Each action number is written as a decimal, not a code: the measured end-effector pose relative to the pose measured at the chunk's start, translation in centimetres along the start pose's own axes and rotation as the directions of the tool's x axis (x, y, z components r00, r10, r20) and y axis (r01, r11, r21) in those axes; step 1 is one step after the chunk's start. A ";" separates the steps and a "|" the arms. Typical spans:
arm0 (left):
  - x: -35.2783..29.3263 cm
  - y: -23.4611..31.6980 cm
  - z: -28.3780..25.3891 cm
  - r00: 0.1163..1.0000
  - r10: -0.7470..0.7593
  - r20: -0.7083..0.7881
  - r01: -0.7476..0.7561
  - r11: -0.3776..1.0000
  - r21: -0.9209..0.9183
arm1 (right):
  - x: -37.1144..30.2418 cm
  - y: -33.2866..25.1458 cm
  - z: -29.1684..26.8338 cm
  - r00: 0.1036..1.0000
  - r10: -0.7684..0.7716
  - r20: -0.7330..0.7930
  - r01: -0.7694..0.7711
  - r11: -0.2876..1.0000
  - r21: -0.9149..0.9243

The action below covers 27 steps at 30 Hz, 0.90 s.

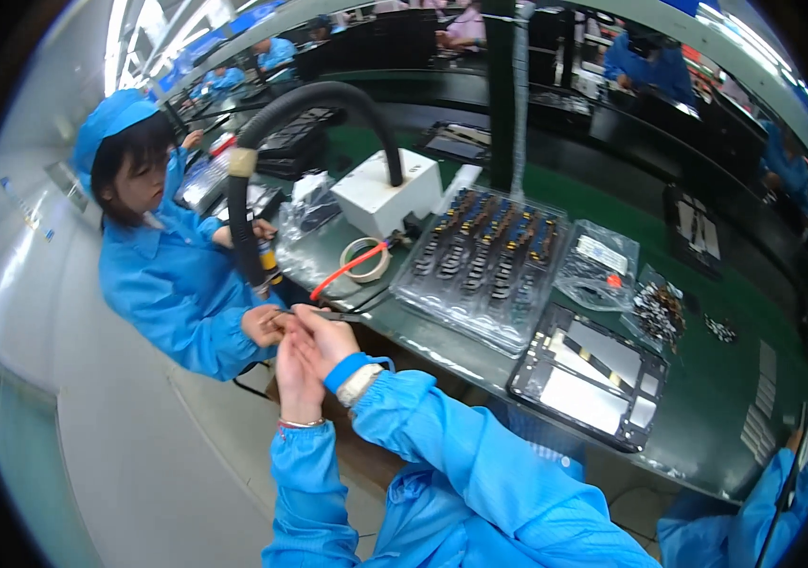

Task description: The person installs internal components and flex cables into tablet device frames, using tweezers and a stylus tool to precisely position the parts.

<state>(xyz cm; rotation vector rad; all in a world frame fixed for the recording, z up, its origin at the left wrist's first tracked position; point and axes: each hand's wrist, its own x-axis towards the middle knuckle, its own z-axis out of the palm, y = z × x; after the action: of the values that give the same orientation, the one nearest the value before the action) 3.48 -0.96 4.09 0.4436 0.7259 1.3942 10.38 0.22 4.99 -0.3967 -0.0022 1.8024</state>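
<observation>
My right hand (328, 339) is closed, with slim dark tweezers (340, 315) sticking out past the thumb side toward the bench. Right beside it, my left hand (299, 381) is raised with its fingers bent up against the right hand. Whatever is between the left fingertips is too small to make out. Both hands are in front of the bench edge, below a black flexible hose (245, 204). A co-worker's hand (260, 325) almost touches my fingertips from the left. Nearby on the bench are a red-orange tube (347, 272) and a tape roll (377, 260).
A white box (387, 194) carries the hose. Beside it lies a clear tray (466, 327) of small parts. Further right are a dark tablet-like frame (586, 371), a plastic bag (598, 265) and a pile of small parts (658, 310). Another worker's sleeve (754, 511) shows at the lower right.
</observation>
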 end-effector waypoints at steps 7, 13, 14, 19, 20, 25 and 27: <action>-6.1 -2.9 2.9 0.972 -0.070 0.226 0.045 0.993 0.113 | -7.9 -3.0 -2.6 0.999 0.030 0.010 -0.031 0.999 0.012; -1.5 -2.4 -0.1 0.991 -0.024 0.135 0.013 0.997 0.080 | -3.1 -1.0 -2.0 0.998 0.048 0.027 -0.048 0.999 -0.011; 1.2 -1.9 -2.3 0.991 -0.021 0.135 0.016 0.999 0.039 | -1.1 0.2 -1.2 0.998 0.050 -0.034 -0.051 0.998 -0.042; 6.3 2.6 -3.2 0.999 0.037 -0.011 -0.034 0.986 0.162 | 4.6 1.8 -0.2 0.994 0.079 -0.074 -0.080 0.997 -0.008; 6.4 2.3 -2.9 0.996 0.084 0.002 -0.083 0.985 0.153 | 4.7 1.6 -0.9 0.998 0.058 0.013 -0.058 0.998 0.031; -2.0 -2.9 4.0 0.992 -0.045 0.121 0.026 0.989 0.148 | -13.5 -6.2 -1.4 0.946 -0.305 0.111 0.313 0.947 -0.066; -5.2 -6.1 7.1 0.900 -0.270 0.342 0.097 0.889 0.448 | -22.0 -11.8 -4.5 0.698 -0.659 0.281 0.684 0.497 -0.535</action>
<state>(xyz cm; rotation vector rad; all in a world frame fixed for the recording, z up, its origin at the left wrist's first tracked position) 12.73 -6.02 6.08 0.9448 0.7098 0.9145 27.37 -18.18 9.08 -0.7038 -0.7087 0.9593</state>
